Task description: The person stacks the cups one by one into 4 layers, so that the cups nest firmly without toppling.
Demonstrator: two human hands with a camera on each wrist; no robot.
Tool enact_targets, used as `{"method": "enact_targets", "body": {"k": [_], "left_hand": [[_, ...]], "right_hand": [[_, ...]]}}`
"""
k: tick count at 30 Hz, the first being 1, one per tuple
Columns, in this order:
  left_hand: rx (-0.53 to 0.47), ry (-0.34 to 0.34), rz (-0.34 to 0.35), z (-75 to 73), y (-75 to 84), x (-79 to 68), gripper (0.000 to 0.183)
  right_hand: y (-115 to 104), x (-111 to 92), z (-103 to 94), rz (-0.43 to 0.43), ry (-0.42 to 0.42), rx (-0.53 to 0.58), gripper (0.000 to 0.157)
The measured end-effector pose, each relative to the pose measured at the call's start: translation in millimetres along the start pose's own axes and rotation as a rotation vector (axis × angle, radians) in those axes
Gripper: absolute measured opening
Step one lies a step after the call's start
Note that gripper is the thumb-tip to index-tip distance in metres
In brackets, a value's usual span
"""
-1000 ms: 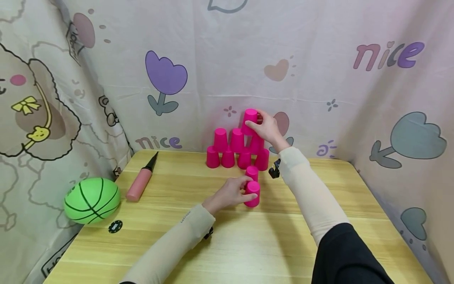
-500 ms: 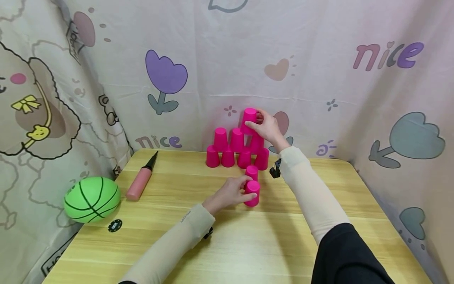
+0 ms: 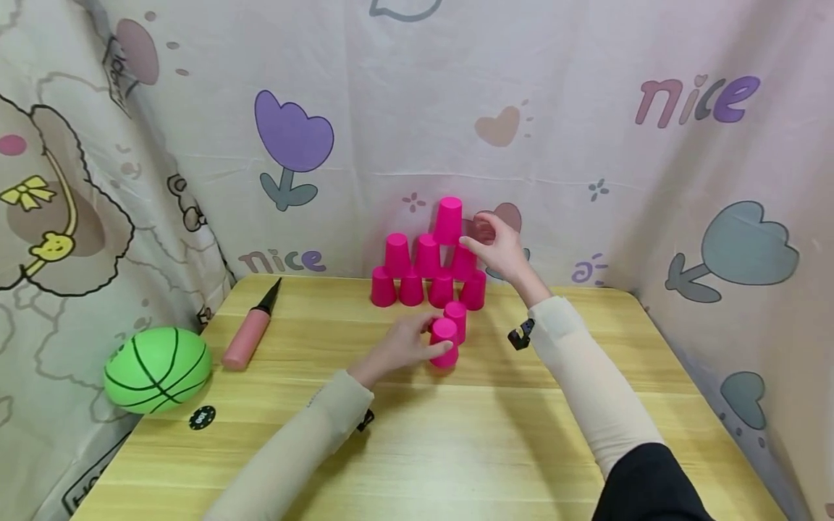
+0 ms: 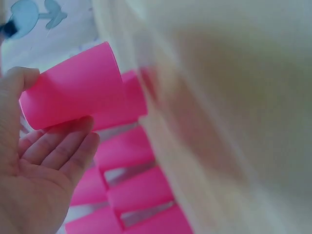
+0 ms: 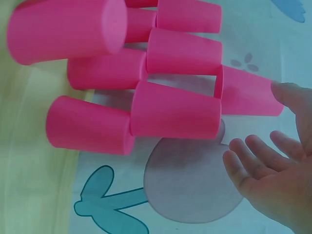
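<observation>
Pink plastic cups [image 3: 383,287] stand upside down in a stepped pyramid at the table's back edge. Several make the bottom row, three the second. A single cup [image 3: 448,221] tops the right side, bridging two below. Beside it, my right hand [image 3: 500,250] has its fingers spread and holds nothing; its thumb tip is close to that cup's lower right side. Farther forward, my left hand [image 3: 397,351] grips another upside-down cup [image 4: 73,87] between thumb and fingers. Just behind this one stands a separate cup [image 3: 456,318], partly hidden.
On the table's left lie a pink hand pump [image 3: 247,336] with a black nozzle and a black round chip [image 3: 203,417]. A green ball [image 3: 158,370] sits at the left edge. A printed curtain [image 3: 365,130] hangs right behind the pyramid.
My right hand has let go of the top cup and drawn slightly right, leaving it on the second row. The left hand has shifted its cup left and slightly up. The head view has shifted slightly.
</observation>
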State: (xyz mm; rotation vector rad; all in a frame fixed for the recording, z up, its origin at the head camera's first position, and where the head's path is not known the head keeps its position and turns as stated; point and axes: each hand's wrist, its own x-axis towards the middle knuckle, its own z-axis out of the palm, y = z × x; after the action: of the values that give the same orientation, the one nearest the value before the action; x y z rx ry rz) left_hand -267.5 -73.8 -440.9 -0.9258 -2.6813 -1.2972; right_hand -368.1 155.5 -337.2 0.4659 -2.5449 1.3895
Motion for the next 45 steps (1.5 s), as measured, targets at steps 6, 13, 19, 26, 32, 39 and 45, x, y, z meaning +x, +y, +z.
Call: {"method": "enact_targets", "body": {"k": [6,13,19,26,32,39,45], "left_hand": [[0.053,0.110,-0.042,-36.8,4.7,3.5,0.045],[0.092,0.203,-0.083,-74.6,10.3,16.2,0.047],[0.100,0.275,-0.066,-100.7,19.4,35.4,0.046],[0.070,0.301,-0.093,-118.4,33.8,58.3,0.050],[0.073,0.311,-0.125,-124.8,39.3,75.5,0.053],[0.052,0.344,-0.165,-130.0,36.3,91.9,0.055],[0.029,0.381,-0.228,-131.2,29.0,104.0,0.054]], "right_hand": [[6.8,-25.2,-2.9,-0.022,0.020,-0.019,0.062],[22.8,-54.4,13.3,-0.028,-0.036,-0.039,0.057],[38.8,-71.2,33.4,-0.013,-0.109,-0.051,0.056],[53.0,-83.3,51.1,0.002,-0.173,-0.037,0.057],[59.2,-90.6,60.5,0.009,-0.166,-0.036,0.054],[65.1,-94.7,66.6,0.033,-0.146,0.001,0.049],[65.1,-94.7,67.7,0.050,-0.137,0.025,0.049]]}}
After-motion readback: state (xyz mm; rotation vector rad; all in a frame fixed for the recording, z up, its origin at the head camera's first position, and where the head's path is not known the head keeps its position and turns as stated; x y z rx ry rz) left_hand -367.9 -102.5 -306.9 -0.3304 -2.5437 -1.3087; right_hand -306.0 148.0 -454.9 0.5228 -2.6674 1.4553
